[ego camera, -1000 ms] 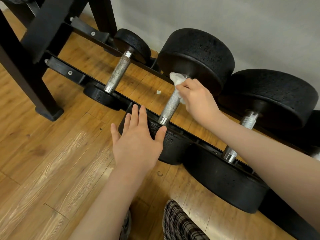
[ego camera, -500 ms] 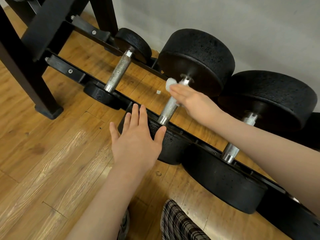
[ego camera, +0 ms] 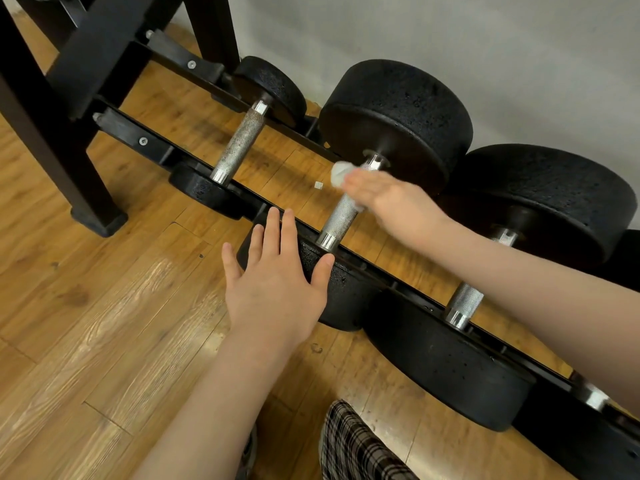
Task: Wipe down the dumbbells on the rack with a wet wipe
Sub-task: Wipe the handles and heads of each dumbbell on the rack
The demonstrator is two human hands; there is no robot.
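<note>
Floor: wooden planks (ego camera: 104, 323), a small pale scrap (ego camera: 318, 185) under the rack
Wall: grey (ego camera: 450, 46), far side
Clothing: plaid fabric (ego camera: 353, 448), near edge

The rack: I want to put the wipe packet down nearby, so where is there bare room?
The wood floor left of the left hand, in front of the rack leg, is bare. Floor also shows between the rails, between the small dumbbell and the middle dumbbell, holding only a small scrap. Rightward is crowded: the right hand with the wipe and big weights.
</note>
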